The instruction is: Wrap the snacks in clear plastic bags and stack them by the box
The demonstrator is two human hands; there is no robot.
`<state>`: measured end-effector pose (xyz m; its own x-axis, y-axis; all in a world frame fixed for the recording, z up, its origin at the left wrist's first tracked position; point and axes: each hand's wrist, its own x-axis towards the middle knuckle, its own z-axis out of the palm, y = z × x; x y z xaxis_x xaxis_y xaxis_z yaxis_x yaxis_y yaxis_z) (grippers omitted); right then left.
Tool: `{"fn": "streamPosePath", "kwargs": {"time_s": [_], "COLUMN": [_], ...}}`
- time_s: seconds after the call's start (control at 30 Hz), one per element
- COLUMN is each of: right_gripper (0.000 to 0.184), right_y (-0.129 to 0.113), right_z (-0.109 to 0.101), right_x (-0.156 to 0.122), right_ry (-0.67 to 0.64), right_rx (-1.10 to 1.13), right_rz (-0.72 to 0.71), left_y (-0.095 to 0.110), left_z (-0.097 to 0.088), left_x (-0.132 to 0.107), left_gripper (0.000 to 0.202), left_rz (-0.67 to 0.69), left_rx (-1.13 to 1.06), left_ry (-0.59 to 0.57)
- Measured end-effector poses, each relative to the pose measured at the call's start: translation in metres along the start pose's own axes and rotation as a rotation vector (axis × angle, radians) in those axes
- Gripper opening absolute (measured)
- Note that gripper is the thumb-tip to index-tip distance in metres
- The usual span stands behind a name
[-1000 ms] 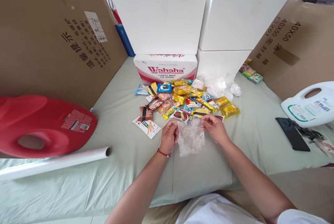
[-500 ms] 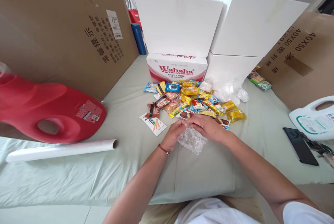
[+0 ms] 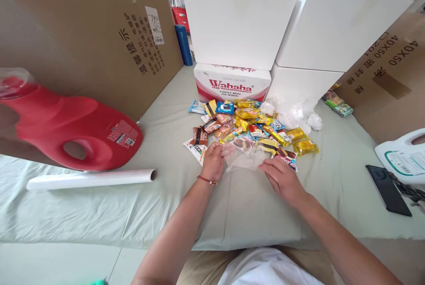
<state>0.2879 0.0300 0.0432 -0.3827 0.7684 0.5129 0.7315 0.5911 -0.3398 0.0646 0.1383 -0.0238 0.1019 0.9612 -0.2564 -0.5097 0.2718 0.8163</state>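
Note:
A clear plastic bag [image 3: 244, 159] is stretched between my two hands, low over the cloth-covered table. My left hand [image 3: 214, 160], with a red cord bracelet at the wrist, grips the bag's left side. My right hand [image 3: 283, 178] pinches its right edge. Just beyond the bag lies a heap of wrapped snacks [image 3: 245, 114] in yellow, blue, brown and pink packets. A white snack packet [image 3: 195, 150] is partly hidden behind my left hand. Behind the right fingers is a packet with a purple end [image 3: 287, 159].
Crumpled clear bags [image 3: 295, 114] lie right of the heap, before white boxes [image 3: 232, 83]. A red jug [image 3: 86, 130] and a white roll [image 3: 93, 179] are at left. A phone [image 3: 388, 190] and white jug [image 3: 403, 156] are at right. Cardboard boxes [image 3: 83, 32] flank the table.
My hands have moved apart, and the bag that was bunched beneath them is now spread between them. The view has shifted slightly.

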Motion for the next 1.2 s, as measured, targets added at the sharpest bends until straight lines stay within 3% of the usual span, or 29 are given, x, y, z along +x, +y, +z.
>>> {"fn": "streamPosePath", "kwargs": {"time_s": [0.2,0.3,0.37,0.43,0.5,0.6,0.73,0.83,0.97,1.1,1.2], "right_gripper": [0.031,0.027,0.026,0.023,0.018,0.022,0.041,0.049,0.045,0.036,0.024], "right_y": [-0.044,-0.072,-0.080,-0.074,-0.051,0.002,0.061,0.073,0.066,0.060,0.056], "right_z": [0.018,0.027,0.021,0.007,-0.008,-0.013,0.015,0.038,0.047,0.050,0.055], "right_x": [-0.093,-0.113,-0.107,-0.089,-0.062,-0.018,0.025,0.038,0.037,0.027,0.022], "right_ry": [0.060,-0.125,-0.297,-0.335,-0.183,0.115,0.151,0.106,0.052,0.133,0.187], "right_rx": [-0.114,-0.001,0.192,0.377,0.431,0.329,0.483,0.636,0.761,0.689,0.463], "right_rz": [0.099,0.124,0.134,0.186,0.333,0.683,0.853,0.892,0.915,0.865,0.689], "left_y": [0.006,0.005,0.005,0.005,0.006,0.006,0.004,0.002,-0.001,-0.006,-0.010], "left_z": [-0.002,0.001,0.002,0.002,0.002,0.004,0.005,0.005,0.004,0.002,-0.001], "left_x": [0.003,0.001,0.000,-0.002,-0.003,-0.005,-0.004,-0.002,-0.001,-0.001,0.001], "left_gripper": [0.029,0.027,0.026,0.025,0.026,0.027,0.031,0.034,0.035,0.035,0.030], "left_rz": [-0.078,-0.075,-0.091,-0.123,-0.139,-0.122,-0.076,-0.045,-0.006,0.062,0.095], "left_rx": [-0.192,-0.255,-0.263,-0.248,-0.222,-0.171,-0.119,-0.099,-0.034,0.181,0.276], "left_ry": [0.000,-0.015,-0.023,-0.035,-0.041,-0.050,-0.066,-0.068,-0.046,0.083,0.152]}}
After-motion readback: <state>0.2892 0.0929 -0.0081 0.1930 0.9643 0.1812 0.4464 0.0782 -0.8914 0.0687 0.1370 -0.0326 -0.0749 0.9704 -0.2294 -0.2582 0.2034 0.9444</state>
